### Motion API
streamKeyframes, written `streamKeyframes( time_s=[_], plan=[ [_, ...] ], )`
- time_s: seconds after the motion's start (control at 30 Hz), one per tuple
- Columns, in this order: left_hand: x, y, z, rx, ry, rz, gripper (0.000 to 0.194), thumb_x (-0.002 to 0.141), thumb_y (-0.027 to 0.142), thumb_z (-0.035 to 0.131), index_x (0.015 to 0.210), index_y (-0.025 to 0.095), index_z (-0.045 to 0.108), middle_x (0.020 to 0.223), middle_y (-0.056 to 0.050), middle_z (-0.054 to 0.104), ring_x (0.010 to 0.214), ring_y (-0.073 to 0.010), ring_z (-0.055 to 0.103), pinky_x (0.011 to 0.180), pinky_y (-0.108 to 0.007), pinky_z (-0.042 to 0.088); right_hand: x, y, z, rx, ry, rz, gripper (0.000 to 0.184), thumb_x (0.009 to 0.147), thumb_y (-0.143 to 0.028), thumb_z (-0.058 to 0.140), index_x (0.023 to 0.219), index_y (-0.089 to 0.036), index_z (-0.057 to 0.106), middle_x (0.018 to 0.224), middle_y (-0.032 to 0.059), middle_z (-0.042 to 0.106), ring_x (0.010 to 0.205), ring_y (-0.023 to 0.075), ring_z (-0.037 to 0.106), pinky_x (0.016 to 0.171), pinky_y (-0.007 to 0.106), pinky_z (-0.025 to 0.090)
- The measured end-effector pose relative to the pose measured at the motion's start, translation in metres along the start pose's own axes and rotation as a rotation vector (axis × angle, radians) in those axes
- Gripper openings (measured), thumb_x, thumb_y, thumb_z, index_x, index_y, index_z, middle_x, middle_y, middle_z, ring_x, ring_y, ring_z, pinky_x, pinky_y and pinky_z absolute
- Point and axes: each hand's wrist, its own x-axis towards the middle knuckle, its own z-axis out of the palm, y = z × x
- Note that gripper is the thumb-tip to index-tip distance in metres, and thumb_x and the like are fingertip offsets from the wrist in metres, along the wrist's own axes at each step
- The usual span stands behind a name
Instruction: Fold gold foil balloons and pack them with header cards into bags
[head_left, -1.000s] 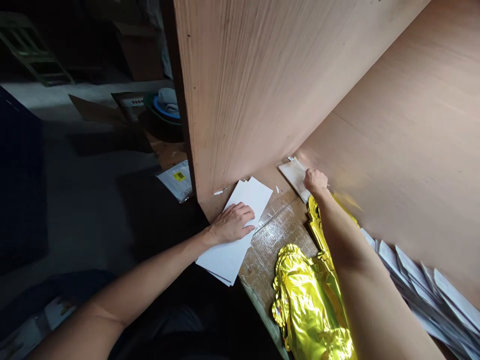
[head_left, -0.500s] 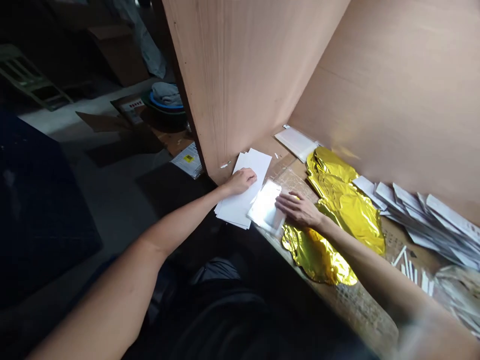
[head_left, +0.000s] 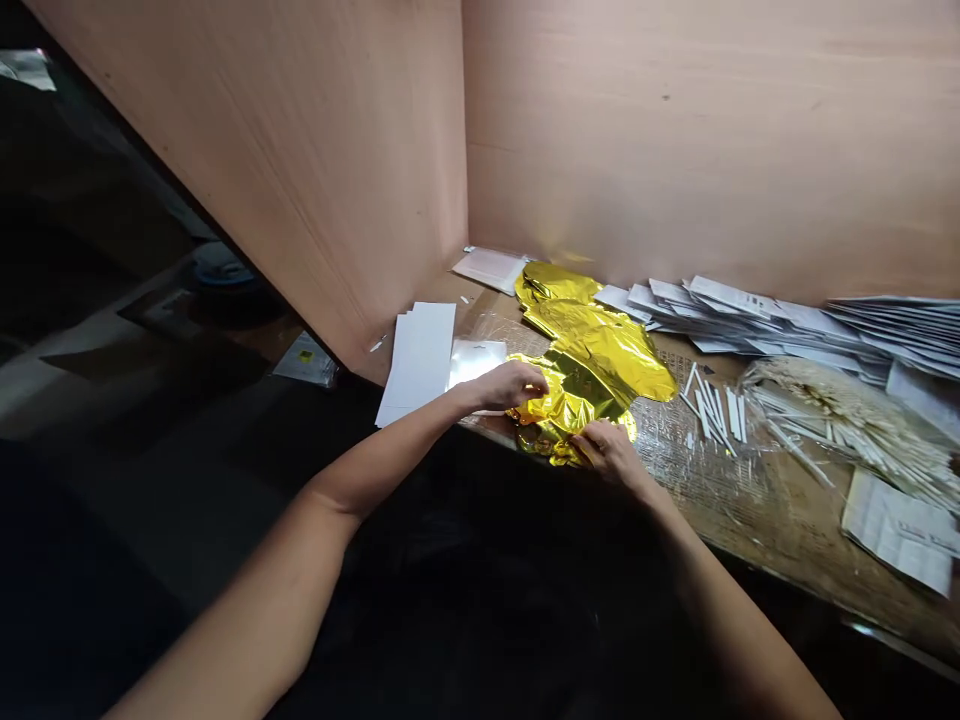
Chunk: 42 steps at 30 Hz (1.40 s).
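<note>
A heap of crumpled gold foil balloons [head_left: 592,350] lies on the wooden worktable [head_left: 757,520], near its front edge. My left hand [head_left: 510,385] is closed on the near left edge of the gold foil. My right hand [head_left: 609,450] pinches the foil's near bottom edge. Just left of my left hand lies a clear plastic sleeve with a white card [head_left: 476,362], and beside that a stack of white cards [head_left: 416,360].
Plywood walls [head_left: 675,140] close the booth at the back and left. Rows of white packets [head_left: 757,315] line the back wall. Loose white sticks [head_left: 709,405] and a bundle of sticks in clear wrap [head_left: 840,425] lie at the right. Another flat packet [head_left: 491,268] sits in the corner.
My left hand left the white card stack and took hold of the gold foil. My right hand came off the clear sleeve and gripped the foil's near edge. The view swung right.
</note>
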Motion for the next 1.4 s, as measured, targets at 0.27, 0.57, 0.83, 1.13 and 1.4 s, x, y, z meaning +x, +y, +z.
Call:
streamKeyframes(
  time_s=[0.27, 0.57, 0.83, 1.13, 1.4],
  plan=[
    [0.036, 0.025, -0.006, -0.129, -0.113, 0.049, 0.057, 0.08, 0.034, 0.087, 0.133, 0.022, 0.071, 0.122, -0.009, 0.076, 0.116, -0.0251, 0.066, 0.102, -0.035, 0.05, 0.0, 0.017, -0.057, 0.436, 0.001, 0.069, 0.038, 0.107, -0.043, 0.052, 0.075, -0.024, 0.058, 0.072, 0.0003, 0.064, 0.065, 0.0178, 0.057, 0.062, 0.027, 0.048],
    [0.177, -0.008, -0.022, -0.044, -0.02, -0.232, 0.045, 0.077, 0.031, 0.086, 0.115, 0.012, 0.073, 0.09, -0.003, 0.071, 0.085, -0.0197, 0.065, 0.082, -0.032, 0.051, 0.014, 0.059, -0.073, 1.065, 0.38, 0.431, 0.03, 0.086, -0.047, 0.084, 0.097, -0.023, 0.07, 0.094, 0.0079, 0.081, 0.1, 0.0292, 0.078, 0.085, 0.045, 0.064],
    [0.181, 0.008, 0.02, 0.367, 0.153, 0.032, 0.046, 0.098, 0.019, 0.057, 0.144, 0.014, 0.058, 0.145, -0.018, 0.063, 0.133, -0.0291, 0.056, 0.11, -0.045, 0.043, 0.048, 0.072, -0.038, 1.217, 0.508, 0.818, 0.028, 0.086, -0.035, 0.077, 0.082, -0.024, 0.051, 0.058, -0.0046, 0.058, 0.044, 0.0126, 0.055, 0.046, 0.025, 0.051],
    [0.18, 0.006, 0.053, 0.716, -0.137, 0.152, 0.03, 0.104, 0.016, 0.045, 0.113, 0.014, 0.074, 0.116, -0.015, 0.076, 0.114, -0.0296, 0.065, 0.096, -0.045, 0.041, 0.054, 0.066, -0.074, 0.811, 0.61, 0.844, 0.035, 0.098, -0.048, 0.059, 0.121, -0.021, 0.056, 0.105, 0.0128, 0.072, 0.091, 0.0271, 0.073, 0.076, 0.04, 0.062],
    [0.247, 0.082, -0.015, 0.757, 0.146, 0.312, 0.034, 0.106, 0.012, 0.04, 0.11, 0.01, 0.074, 0.11, -0.019, 0.073, 0.111, -0.0315, 0.062, 0.098, -0.051, 0.038, 0.023, 0.027, -0.159, -0.341, 0.688, 0.457, 0.079, 0.1, -0.055, 0.058, 0.163, -0.014, 0.033, 0.164, 0.0266, 0.04, 0.15, 0.0437, 0.038, 0.12, 0.055, 0.031]
  ],
)
